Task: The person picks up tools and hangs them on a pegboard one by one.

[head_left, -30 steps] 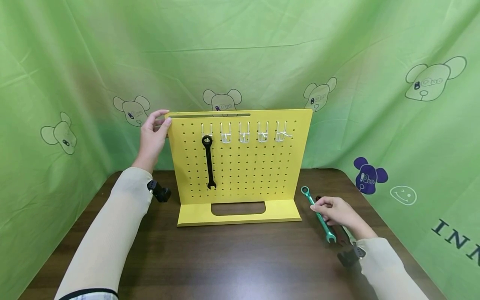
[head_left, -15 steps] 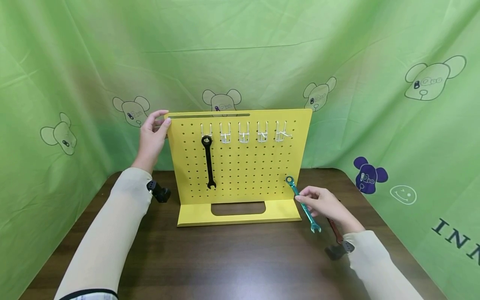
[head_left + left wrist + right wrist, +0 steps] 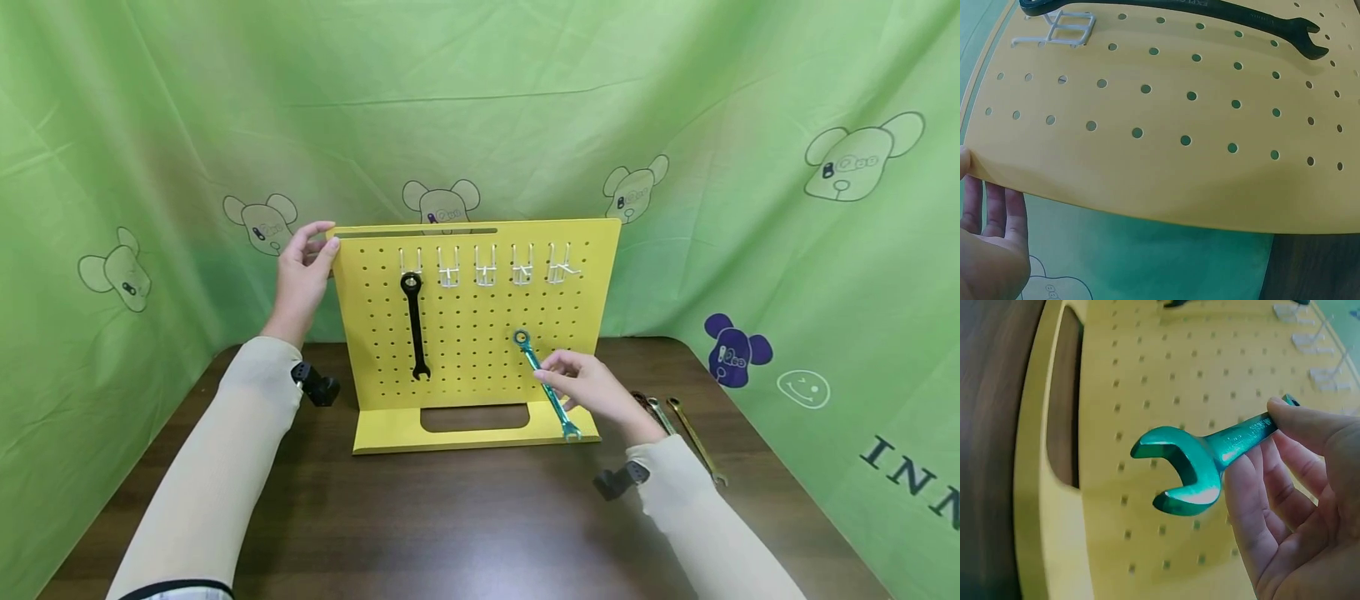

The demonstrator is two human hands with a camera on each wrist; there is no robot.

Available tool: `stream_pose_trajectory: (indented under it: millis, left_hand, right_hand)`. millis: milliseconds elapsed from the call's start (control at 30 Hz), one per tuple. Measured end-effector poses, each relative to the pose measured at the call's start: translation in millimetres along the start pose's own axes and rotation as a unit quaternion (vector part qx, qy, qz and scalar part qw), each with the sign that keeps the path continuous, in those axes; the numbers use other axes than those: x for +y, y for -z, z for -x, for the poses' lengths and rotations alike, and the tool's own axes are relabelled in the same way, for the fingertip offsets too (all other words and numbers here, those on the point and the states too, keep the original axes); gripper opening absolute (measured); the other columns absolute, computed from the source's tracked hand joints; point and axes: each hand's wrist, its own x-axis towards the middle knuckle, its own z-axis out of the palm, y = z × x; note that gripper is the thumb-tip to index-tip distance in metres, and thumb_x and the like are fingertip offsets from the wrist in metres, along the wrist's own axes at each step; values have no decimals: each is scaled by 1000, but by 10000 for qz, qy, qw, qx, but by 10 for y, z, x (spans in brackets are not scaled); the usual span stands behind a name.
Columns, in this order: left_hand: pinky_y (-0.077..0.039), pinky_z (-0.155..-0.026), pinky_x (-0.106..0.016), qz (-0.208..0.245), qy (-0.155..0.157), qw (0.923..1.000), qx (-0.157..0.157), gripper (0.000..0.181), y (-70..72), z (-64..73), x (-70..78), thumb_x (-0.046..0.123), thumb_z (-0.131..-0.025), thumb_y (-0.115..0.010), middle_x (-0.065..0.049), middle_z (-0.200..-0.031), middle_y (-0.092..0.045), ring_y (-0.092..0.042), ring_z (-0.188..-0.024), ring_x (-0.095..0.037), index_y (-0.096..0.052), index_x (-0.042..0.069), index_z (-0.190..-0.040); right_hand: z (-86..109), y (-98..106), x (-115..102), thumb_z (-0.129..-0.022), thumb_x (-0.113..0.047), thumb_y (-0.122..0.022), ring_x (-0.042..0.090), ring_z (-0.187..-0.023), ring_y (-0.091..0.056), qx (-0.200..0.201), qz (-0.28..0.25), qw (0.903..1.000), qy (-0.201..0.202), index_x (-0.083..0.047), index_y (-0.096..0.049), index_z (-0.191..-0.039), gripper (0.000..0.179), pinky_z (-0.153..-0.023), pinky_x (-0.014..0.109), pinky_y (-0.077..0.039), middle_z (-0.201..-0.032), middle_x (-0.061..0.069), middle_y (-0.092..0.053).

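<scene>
Change over the last second: the teal combination wrench (image 3: 556, 404) has gone from the tabletop (image 3: 450, 517) right of the yellow pegboard (image 3: 592, 312), past its right edge, to in front of the lower right part of the panel. So that wrench is picked up but not hung; its ring end is well below the row of white wire hooks (image 3: 486, 268). Black wrench (image 3: 416, 329) hasn't moved: on the leftmost hook, ring end up. The other four hooks carry nothing.

The shift also uncovers more of the wrenches at right: gold one (image 3: 697, 442), silver one (image 3: 662, 417) and a dark one (image 3: 640, 398), the last two partly behind the arm.

Right hand (image 3: 588, 385): pinching the teal wrench mid-shaft, thumb against fingertips. Wrench is tilted, ring end up and leaning left, open end low, below the fingers. Right wrist view shows the open end sticking out past the grip, toward the camera. Can't tell from here if the ring end touches the panel.

Left hand (image 3: 300, 275): same spot throughout, gripping the pegboard's upper left corner, thumb on the front face, fingers round the back. I'd read that as steadying the board.
</scene>
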Motion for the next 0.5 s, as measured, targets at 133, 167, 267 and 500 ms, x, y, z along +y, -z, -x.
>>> stream_pose_trajectory:
  millis: [133, 167, 267, 500]
  left_hand:
    - [-54, -88, -27, -4, -9, 10000, -6, 36, -2, 1, 4, 24, -102, -60, -2, -114, -56, -56, -97, -13, -58, 14, -136]
    - [-54, -88, -27, 5, -9, 10000, -9, 36, -3, 1, 5, 24, -102, -60, -2, -114, -56, -56, -97, -13, -57, 13, -137]
    - [-54, -88, -27, 23, -5, 10000, -4, 36, 1, 4, 8, 23, -102, -60, -2, -114, -56, -56, -97, -13, -57, 13, -137]
    - [-54, -91, -29, 44, -18, 10000, -20, 36, -2, 16, 16, 23, -102, -60, -3, -115, -56, -56, -99, -14, -58, 13, -137]
  right_hand:
    - [-106, -127, -143, -97, -29, -69, 23, -71, -56, -53, -208, 9996, 174, -4, -67, -106, 26, -61, 37, -59, -89, 9, -61]
    - [-127, -153, -186, -97, -30, -69, 24, -71, -56, -68, -278, 9993, 222, -4, -67, -106, 27, -61, 37, -59, -87, 10, -60]
    - [-169, -221, -337, -97, -32, -70, 32, -73, -57, -104, -451, 9984, 326, -7, -68, -106, 27, -63, 39, -59, -86, 10, -60]
    - [-271, -321, -639, -96, -37, -69, 39, -80, -58, -54, -535, 9972, 524, -11, -67, -106, 28, -69, 44, -60, -88, 10, -59]
